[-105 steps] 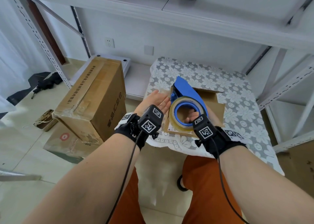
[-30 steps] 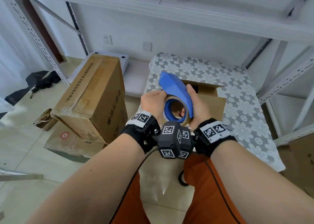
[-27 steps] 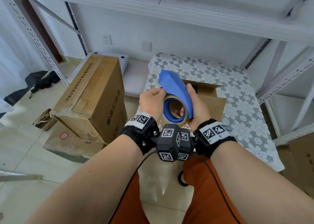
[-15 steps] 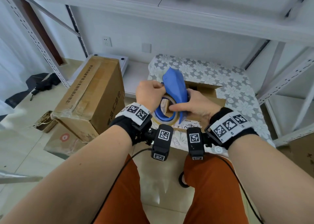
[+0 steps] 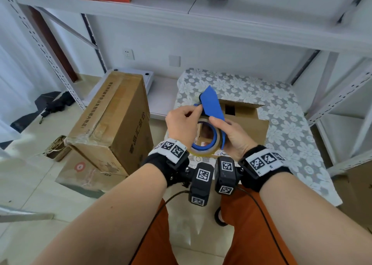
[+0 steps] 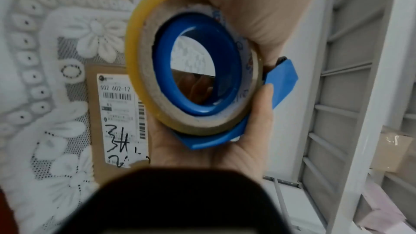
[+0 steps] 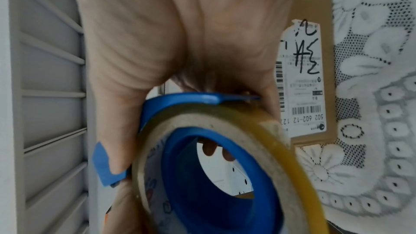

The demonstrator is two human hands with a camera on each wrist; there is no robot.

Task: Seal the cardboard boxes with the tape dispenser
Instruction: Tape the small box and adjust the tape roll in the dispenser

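I hold a blue tape dispenser [image 5: 211,103] with a roll of yellowish tape [image 5: 203,151] in both hands above the small cardboard box [image 5: 251,126]. My right hand [image 5: 220,129] grips the blue body from the right, thumb on the guard. My left hand [image 5: 196,110] pinches at the top of the roll beside the guard. In the left wrist view the roll [image 6: 144,63] stands before the box's shipping label [image 6: 117,113]. In the right wrist view my thumb lies on the blue guard [image 7: 101,163] beside the roll [image 7: 299,175]. The small box has its far flaps up.
The small box rests on a table with a white lace cloth [image 5: 281,103]. A large taped cardboard box [image 5: 112,119] lies on another box on the floor at left. White metal shelving [image 5: 251,25] runs overhead and along the right.
The dispenser has turned from face-on to nearly edge-on. My right thumb came over onto the blue guard. My left fingers moved up to the top of the roll.
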